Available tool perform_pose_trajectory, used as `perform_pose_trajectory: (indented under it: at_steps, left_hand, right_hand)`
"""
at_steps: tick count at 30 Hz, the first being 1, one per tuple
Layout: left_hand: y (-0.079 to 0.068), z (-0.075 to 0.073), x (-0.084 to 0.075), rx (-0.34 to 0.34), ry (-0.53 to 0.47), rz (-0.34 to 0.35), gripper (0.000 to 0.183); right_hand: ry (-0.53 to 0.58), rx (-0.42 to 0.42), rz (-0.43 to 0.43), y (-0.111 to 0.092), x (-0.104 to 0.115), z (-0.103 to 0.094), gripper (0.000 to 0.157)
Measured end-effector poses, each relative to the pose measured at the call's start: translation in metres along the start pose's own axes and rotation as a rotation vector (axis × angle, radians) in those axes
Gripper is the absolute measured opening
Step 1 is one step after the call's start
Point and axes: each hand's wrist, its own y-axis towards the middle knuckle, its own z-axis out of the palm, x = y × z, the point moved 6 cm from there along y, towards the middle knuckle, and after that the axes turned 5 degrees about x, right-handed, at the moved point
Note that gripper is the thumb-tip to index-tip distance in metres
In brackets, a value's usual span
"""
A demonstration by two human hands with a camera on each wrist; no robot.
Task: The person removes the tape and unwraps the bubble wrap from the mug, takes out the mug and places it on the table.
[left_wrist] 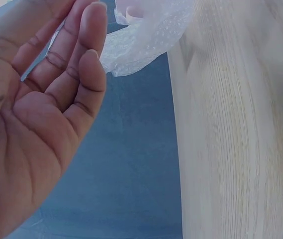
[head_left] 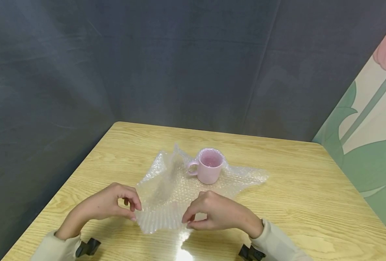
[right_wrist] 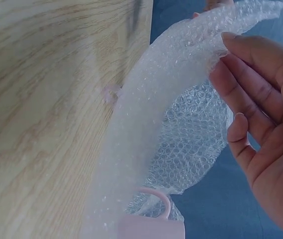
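Note:
A pink mug (head_left: 208, 174) stands upright on a crumpled sheet of clear bubble wrap (head_left: 170, 192), its handle toward the left. My left hand (head_left: 108, 203) pinches the sheet's near left corner between thumb and fingers. Farther right, my right hand (head_left: 217, 212) pinches the near edge. Between both hands this edge is lifted and gathered in small folds. The right wrist view shows the bubble wrap (right_wrist: 136, 114) curving up to the right fingertips, with part of the mug (right_wrist: 153, 228) below. In the left wrist view the left fingertips run out of frame.
The sheet lies on a light wood-grain table (head_left: 297, 192). A dark cloth (head_left: 186, 65) hangs behind and to the left of it. At the right is a wall panel (head_left: 375, 145) painted with a pink flower and green leaves.

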Motion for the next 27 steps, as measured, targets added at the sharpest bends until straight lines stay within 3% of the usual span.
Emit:
perform_pose_trajectory:
  at_steps: [8,15,27]
  left_hand:
    - [0.0,-0.001,-0.001,-0.009,0.019,0.011,0.009]
    - [0.003,-0.002,-0.005,0.0,0.015,-0.026,0.006]
    - [0.032,-0.017,-0.037,0.002,0.148,0.09,0.009]
  right_hand:
    - [-0.069,0.008,-0.02,-0.003,0.002,-0.001,0.007]
    - [-0.019,-0.017,-0.007,-0.004,0.001,-0.006,0.008]
    - [-0.015,-0.103,-0.037,-0.01,-0.001,-0.022,0.009]
